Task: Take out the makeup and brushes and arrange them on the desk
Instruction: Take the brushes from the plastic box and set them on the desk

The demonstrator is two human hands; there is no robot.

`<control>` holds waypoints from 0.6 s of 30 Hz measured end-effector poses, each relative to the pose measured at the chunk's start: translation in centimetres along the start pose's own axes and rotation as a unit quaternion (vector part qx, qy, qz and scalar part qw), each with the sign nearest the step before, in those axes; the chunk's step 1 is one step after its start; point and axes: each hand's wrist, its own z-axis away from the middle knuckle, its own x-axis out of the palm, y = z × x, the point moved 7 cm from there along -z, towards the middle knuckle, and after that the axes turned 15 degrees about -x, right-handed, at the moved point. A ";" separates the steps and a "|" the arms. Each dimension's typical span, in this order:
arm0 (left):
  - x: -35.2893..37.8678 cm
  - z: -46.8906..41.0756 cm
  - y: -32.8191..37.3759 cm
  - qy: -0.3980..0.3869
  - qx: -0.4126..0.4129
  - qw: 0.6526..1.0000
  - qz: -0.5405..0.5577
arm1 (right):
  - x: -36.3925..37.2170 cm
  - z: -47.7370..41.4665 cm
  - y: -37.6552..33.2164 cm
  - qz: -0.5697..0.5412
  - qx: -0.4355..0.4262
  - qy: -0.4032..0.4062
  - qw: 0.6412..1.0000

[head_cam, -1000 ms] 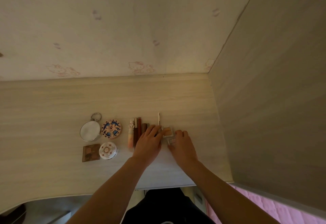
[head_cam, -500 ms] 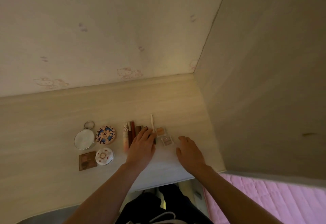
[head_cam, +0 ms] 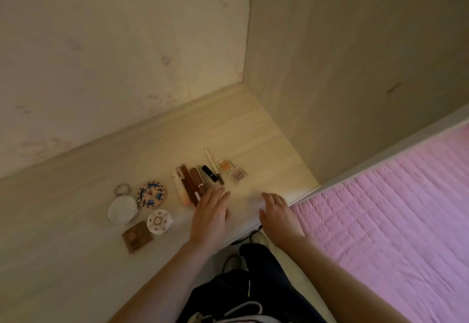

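Observation:
Makeup lies in rows on the pale wooden desk. At the left are a round mirror compact, a patterned round compact, a small white round compact and a brown square palette. In the middle lie several lip tubes, a black lipstick and a thin white pencil. Two small clear eyeshadow pots sit at the right. My left hand rests flat, fingers apart, just below the tubes. My right hand lies flat near the desk's front edge, holding nothing.
A wooden side panel closes the desk on the right and a patterned wall stands behind. A pink quilted bed cover lies to the right. Dark trousers show below the desk edge.
Both hands have let go of the eyeshadow pots and drawn back toward the desk's front edge. The camera has tilted and swung to the right.

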 end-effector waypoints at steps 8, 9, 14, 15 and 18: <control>0.7 4.0 4.2 0.001 0.116 0.991 -0.071 | 0.4 8.0 0.2 0.036 0.078 0.047 0.995; 0.9 4.5 5.2 0.001 0.137 0.988 -0.070 | 0.2 9.2 0.5 0.038 0.091 0.058 0.993; 2.0 7.9 11.2 0.000 0.260 0.964 -0.055 | -0.1 15.8 2.5 0.007 0.194 0.100 0.976; 2.3 8.6 12.6 0.000 0.284 0.957 -0.053 | 0.0 17.3 3.0 0.005 0.216 0.100 0.971; 3.8 11.0 16.6 -0.021 0.340 0.938 -0.056 | 0.6 21.8 4.5 0.006 0.268 0.098 0.958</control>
